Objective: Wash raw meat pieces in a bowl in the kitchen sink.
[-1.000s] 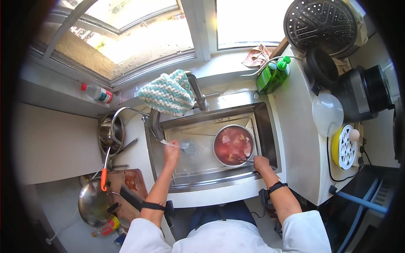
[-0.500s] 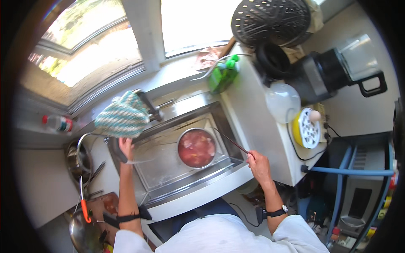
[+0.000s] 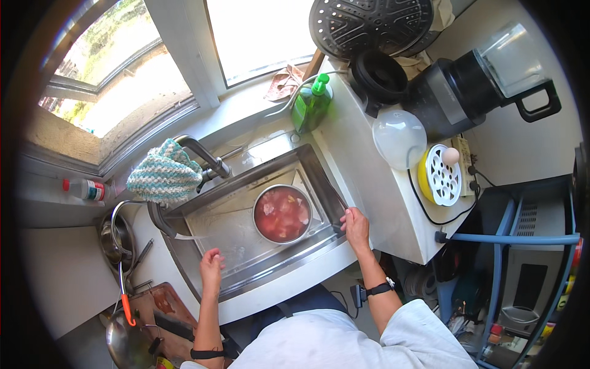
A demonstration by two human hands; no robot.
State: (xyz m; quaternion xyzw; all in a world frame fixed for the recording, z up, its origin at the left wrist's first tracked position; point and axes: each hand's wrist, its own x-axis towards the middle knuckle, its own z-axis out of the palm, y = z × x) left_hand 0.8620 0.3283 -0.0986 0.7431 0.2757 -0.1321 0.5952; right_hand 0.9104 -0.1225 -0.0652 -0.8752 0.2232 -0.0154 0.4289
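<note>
Inside the sink (image 3: 228, 216), the pot (image 3: 283, 242) lies left of the right hand (image 3: 356, 229) — the nearer one — which grasps a slender dark stick (image 3: 337, 196), slanting forward-left. The left hand (image 3: 212, 265) appears empty, loosely curled.

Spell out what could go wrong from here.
1. The round metal pot of reddish liquid and pale chunks looks fairly full, so a bump might slop some into the rectangular steel sink.
2. The thin dark stick in the right hand slants over the sink's right side; if wet, it could drip there.
3. The pale egg-shaped object on the round yellow appliance might roll off if knocked.
</note>
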